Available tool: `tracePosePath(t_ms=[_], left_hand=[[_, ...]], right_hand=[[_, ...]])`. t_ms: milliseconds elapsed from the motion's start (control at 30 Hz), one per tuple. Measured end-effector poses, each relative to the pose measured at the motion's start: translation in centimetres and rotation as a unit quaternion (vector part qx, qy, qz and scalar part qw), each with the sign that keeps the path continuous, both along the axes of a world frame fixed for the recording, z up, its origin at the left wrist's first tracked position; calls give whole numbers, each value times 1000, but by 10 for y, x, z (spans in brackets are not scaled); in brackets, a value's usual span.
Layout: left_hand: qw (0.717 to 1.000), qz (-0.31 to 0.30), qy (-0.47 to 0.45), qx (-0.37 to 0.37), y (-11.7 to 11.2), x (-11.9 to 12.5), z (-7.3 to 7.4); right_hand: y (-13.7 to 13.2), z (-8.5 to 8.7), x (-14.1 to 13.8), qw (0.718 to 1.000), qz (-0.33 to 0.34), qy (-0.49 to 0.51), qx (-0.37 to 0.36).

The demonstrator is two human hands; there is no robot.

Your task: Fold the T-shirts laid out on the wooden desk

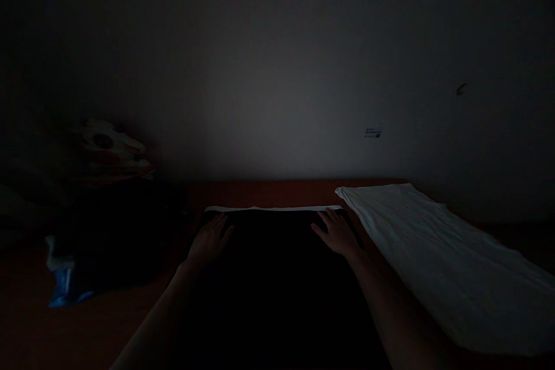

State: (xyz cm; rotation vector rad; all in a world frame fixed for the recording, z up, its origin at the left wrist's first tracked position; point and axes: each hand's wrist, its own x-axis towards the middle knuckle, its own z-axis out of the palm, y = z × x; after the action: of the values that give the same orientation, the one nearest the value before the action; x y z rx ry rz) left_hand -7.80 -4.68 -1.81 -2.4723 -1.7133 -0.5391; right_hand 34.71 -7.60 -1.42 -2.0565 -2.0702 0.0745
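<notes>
The scene is very dim. A black garment (273,277) lies flat on a reddish-brown surface (269,192) in front of me, with a thin white band (273,208) along its far edge. My left hand (210,240) rests flat on the garment's far left corner, fingers stretched out. My right hand (336,234) lies flat on the far right corner, fingers also extended. Neither hand grips anything.
A white folded cloth (437,248) lies to the right of the garment. At the left sit a dark pile with a blue and white item (65,283) and a patterned bundle (110,150). A plain wall (277,69) with a small label (373,133) stands behind.
</notes>
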Motion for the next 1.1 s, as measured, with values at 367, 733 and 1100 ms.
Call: tracePosePath(t_ms=[367,733,1100], left_hand=[[997,44,-59,3,-49,-3,4],[996,81,-12,-23,-67,12,40],[985,82,38,-147,-67,59,65]], right_hand=[[-59,15,-17,1000,-13,23,-7],[-95,28,-27,995,-55,45,68],[-147,53,-9,999,-10,10,46]])
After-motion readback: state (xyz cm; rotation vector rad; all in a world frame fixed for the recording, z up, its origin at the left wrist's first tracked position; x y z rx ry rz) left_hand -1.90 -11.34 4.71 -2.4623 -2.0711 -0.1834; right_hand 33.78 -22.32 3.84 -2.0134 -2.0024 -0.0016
